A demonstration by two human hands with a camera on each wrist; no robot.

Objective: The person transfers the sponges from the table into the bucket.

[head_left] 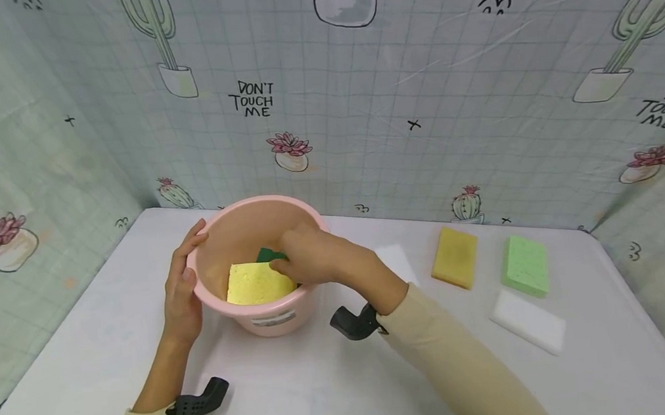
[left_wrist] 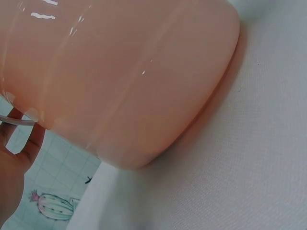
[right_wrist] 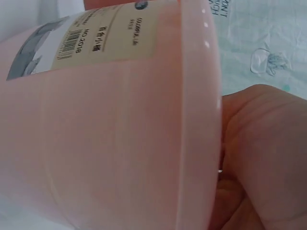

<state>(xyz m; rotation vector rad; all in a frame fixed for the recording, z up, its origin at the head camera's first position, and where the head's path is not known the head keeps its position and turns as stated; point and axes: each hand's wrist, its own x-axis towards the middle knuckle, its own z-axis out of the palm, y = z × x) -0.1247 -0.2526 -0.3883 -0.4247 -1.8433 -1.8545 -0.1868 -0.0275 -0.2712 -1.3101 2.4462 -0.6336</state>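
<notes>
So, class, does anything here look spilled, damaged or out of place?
Nothing stands out. The pink bucket stands on its base with the left hand at its side, the yellow sponge inside shows no visible damage, and no spill shows on the white table. The right hand hides part of the bucket's inside.

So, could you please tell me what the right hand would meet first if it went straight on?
Probably the dark green piece inside the pink bucket, though the right hand blocks the view and depth is unclear.
</notes>
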